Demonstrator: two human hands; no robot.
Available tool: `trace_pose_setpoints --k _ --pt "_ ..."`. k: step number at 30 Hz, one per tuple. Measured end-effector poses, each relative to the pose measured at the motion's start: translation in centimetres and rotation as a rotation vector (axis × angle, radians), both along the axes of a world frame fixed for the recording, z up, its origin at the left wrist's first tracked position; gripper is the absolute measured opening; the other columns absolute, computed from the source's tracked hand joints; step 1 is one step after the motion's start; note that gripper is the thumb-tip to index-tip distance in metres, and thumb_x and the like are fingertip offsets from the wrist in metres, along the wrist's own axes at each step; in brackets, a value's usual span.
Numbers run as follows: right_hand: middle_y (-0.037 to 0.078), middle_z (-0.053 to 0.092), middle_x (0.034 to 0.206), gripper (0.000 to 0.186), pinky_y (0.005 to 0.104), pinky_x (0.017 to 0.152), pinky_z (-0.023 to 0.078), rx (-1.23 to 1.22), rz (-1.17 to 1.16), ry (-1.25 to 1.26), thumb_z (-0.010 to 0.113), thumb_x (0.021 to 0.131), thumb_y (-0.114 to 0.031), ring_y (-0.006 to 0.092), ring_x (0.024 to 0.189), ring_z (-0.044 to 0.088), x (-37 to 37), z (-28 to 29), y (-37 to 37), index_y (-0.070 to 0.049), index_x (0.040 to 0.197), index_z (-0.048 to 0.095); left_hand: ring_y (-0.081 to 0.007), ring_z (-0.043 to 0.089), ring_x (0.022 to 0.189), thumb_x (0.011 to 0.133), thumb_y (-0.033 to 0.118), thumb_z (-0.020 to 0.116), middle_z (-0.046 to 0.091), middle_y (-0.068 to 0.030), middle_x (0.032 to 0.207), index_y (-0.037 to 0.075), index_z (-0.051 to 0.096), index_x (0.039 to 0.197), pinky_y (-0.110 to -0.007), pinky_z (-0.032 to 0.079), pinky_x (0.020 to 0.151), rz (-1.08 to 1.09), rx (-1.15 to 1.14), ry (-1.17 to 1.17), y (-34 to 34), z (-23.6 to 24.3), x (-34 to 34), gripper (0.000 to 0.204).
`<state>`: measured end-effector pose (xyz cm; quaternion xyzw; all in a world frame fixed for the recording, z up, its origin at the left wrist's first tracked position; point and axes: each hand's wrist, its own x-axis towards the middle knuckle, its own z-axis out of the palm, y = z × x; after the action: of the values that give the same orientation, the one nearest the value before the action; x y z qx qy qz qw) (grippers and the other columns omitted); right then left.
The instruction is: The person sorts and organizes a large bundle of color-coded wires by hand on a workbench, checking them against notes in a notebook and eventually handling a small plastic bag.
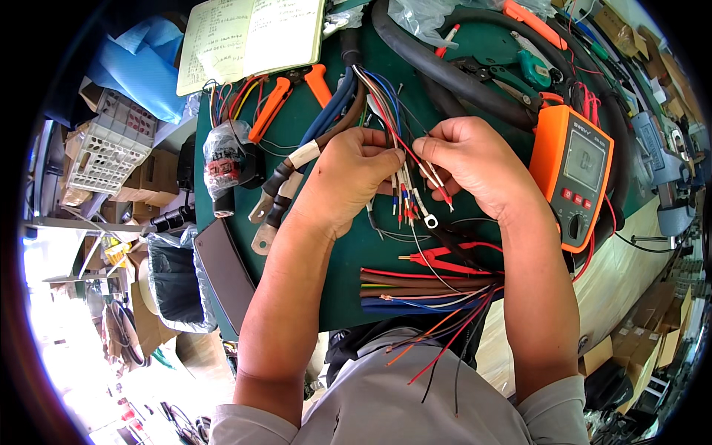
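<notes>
A thick black cable (pixel 350 48) fans out into thin wires (pixel 383 95) and heavier blue and brown leads with metal ring lugs (pixel 263 241). My left hand (pixel 356 174) is closed in a pinch around several of the thin wires. Close beside it, my right hand (pixel 475 167) pinches a thin wire between thumb and forefinger; exactly which one is hidden by the fingers. Below the hands hang wire ends with red, blue and white ferrules (pixel 401 211), and one small ring terminal (pixel 431 221). A red test clip (pixel 437 256) lies nearer to me.
An orange multimeter (pixel 549 163) stands right of my right hand. Orange-handled pliers (pixel 273 110) and an open notebook (pixel 252 33) lie at the far left. Another cable end with stripped wires (pixel 423 285) rests at the near table edge, beside a dark flat device (pixel 224 271).
</notes>
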<state>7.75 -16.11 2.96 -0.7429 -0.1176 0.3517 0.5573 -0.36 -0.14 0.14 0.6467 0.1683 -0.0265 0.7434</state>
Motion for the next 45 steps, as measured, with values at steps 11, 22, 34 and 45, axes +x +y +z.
trace_pose_setpoints --k 11,22,34,45 --pt "0.004 0.063 0.076 0.021 0.0245 0.054 0.05 -0.018 0.077 -0.038 0.069 0.088 -0.02 0.0105 0.064 0.06 -0.2 0.0 0.1 -0.001 0.089 0.06 -0.0124 0.065 0.079 0.088 0.013 0.067 0.067 -0.008 0.091 -0.008 0.051 0.117 -0.024 0.051 0.069 -0.003 -0.006 -0.025 0.1 0.2 -0.1 0.039" --pt "0.005 0.062 0.071 0.02 0.0241 0.05 0.047 -0.012 0.068 0.017 0.069 0.087 -0.018 0.0102 0.057 0.058 -0.1 0.0 0.0 -0.001 0.085 0.059 -0.0107 0.064 0.08 0.093 0.016 0.064 0.066 -0.0053 0.092 -0.004 0.06 0.108 -0.024 0.051 0.071 -0.064 -0.081 -0.041 0.7 -0.5 0.0 0.025" --pt "0.003 0.058 0.064 0.022 0.0259 0.045 0.04 0.026 0.152 0.004 0.063 0.09 -0.018 0.0095 0.049 0.052 -0.4 0.3 -0.2 0.002 0.08 0.063 -0.0078 0.058 0.077 0.091 0.013 0.063 0.064 -0.0029 0.089 -0.003 0.061 0.107 -0.022 0.046 0.067 -0.084 -0.153 -0.064 0.9 -0.5 0.0 0.022" --pt "0.004 0.058 0.063 0.022 0.0258 0.044 0.037 0.054 0.139 0.013 0.062 0.09 -0.016 0.0088 0.048 0.05 -0.3 0.1 -0.2 0.002 0.079 0.061 -0.0073 0.057 0.078 0.09 0.01 0.064 0.065 -0.0039 0.092 -0.003 0.06 0.108 -0.021 0.044 0.067 -0.073 -0.16 -0.064 0.8 0.0 -0.1 0.023"
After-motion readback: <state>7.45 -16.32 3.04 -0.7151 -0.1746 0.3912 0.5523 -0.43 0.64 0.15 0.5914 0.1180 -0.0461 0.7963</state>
